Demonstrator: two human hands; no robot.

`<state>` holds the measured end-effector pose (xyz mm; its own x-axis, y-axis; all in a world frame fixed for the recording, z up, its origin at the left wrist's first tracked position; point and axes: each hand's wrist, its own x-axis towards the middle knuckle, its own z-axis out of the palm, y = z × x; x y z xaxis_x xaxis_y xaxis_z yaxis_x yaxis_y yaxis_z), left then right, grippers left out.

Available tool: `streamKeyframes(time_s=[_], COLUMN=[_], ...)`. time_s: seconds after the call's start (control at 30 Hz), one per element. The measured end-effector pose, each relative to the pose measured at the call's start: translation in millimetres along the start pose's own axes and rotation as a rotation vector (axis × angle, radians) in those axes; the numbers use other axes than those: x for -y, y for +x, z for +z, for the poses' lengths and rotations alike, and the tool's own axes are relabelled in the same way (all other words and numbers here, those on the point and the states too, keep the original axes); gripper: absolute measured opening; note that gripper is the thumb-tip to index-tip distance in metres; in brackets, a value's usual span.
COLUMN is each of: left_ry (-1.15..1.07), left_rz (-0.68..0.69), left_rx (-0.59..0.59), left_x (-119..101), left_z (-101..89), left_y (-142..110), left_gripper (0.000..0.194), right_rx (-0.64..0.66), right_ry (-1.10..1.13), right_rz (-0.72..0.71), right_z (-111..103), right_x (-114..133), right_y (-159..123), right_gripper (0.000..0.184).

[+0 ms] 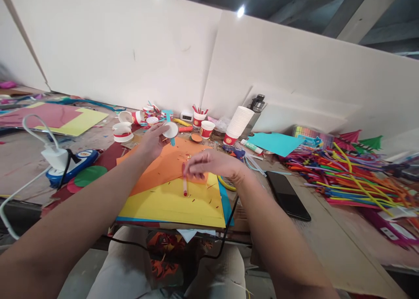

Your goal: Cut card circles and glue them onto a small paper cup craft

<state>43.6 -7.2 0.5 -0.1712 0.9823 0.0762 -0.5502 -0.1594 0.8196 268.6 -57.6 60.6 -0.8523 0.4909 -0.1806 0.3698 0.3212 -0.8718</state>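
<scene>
My left hand (153,141) is closed on a white round paper-cup piece (170,130), raised above the far part of an orange paper sheet (153,170). A blue strip (173,141) shows just below its rim. My right hand (209,164) hangs palm down over the sheets, its fingers bent and loosely apart. By its fingertips is a red-and-white marker (185,187), which seems to rest on the paper; whether the fingers touch it I cannot tell. A yellow sheet (176,209) lies under the orange one, with small scraps scattered over both.
Behind my hands are red-and-white paper cups (207,129), a tall cup stack (240,122) and a glue stick (251,146). To the right lie a black phone (287,195) and heaped pipe cleaners (353,176). A blue power strip (72,167) with a white plug sits left.
</scene>
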Motion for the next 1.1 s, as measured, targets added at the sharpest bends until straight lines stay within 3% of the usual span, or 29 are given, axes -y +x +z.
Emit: streamKeyframes(time_s=[0.07,0.1,0.13,0.23,0.3,0.43,0.57,0.7,0.73,0.77,0.8,0.87,0.93,0.97,1.03,1.1], left_ry=[0.010,0.021,0.032,0.044,0.044,0.048,0.056,0.078,0.079,0.078,0.077,0.079,0.088,0.093,0.097,0.098], left_rz=[-0.013,-0.018,-0.022,-0.030,-0.039,-0.051,-0.038,-0.022,-0.019,-0.016,-0.014,-0.018,-0.024,-0.025,-0.023,-0.018], left_rx=[0.013,0.020,0.027,0.023,0.008,0.009,0.014,0.030,0.032,0.031,0.031,0.027,0.024,0.022,0.026,0.033], left_x=[-1,-1,-1,-1,-2,-1,1,2,2,2,1,1,1,1,1,1], left_z=[2.0,2.9,3.8,5.9,6.9,7.1,5.0,3.5,3.5,3.5,3.5,3.6,3.7,3.6,3.4,3.0], left_y=[-2,-2,-3,-4,-5,-6,-4,-3,-3,-3,-3,-3,-3,-3,-4,-4], left_gripper=[0.029,0.028,0.027,0.026,0.025,0.027,0.028,0.030,0.030,0.029,0.029,0.029,0.029,0.030,0.031,0.030], right_rx=[-0.429,-0.565,-0.617,-0.511,-0.501,-0.555,-0.635,-0.714,-0.696,-0.615,-0.466,-0.114,0.235,0.316,0.266,0.089], right_ry=[-0.281,-0.457,-0.606,-0.876,-0.915,-0.925,-0.871,-0.746,-0.677,-0.459,-0.249,0.035,0.147,0.156,0.085,0.079], right_rz=[0.066,0.107,0.145,0.195,0.219,0.255,0.276,0.262,0.224,0.112,0.003,-0.076,-0.091,-0.106,-0.090,-0.051], right_z=[0,0,1,5,9,16,10,0,1,5,12,30,49,56,60,53], right_x=[-25,-37,-48,-68,-73,-73,-68,-45,-35,-25,-14,4,15,17,15,8], right_y=[18,27,34,50,55,57,53,33,26,18,10,0,-3,-2,2,6], right_gripper=[0.021,0.021,0.022,0.024,0.025,0.026,0.020,0.019,0.020,0.019,0.016,0.014,0.024,0.031,0.031,0.027])
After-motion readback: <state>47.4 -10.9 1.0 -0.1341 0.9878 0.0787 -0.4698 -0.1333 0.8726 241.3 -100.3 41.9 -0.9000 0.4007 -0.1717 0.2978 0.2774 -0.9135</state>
